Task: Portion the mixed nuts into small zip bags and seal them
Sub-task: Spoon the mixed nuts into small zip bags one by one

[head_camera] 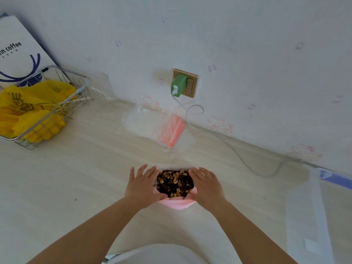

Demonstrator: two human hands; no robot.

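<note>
while full of mixed nuts (pixel 174 182), sits open-mouthed on the bench (pixel 76 178), a pink bag (pixel 176 203) near the front edge. held wide by the left hand (pixel 142 184) and right hand (pixel 206 184), each grip flat against a side, fingers straight, not curled round. farther back, by the wall, a pile of small zip bags (pixel 169 128), all looking empty. nothing portioned or sealed yet, by the look of it.
</note>
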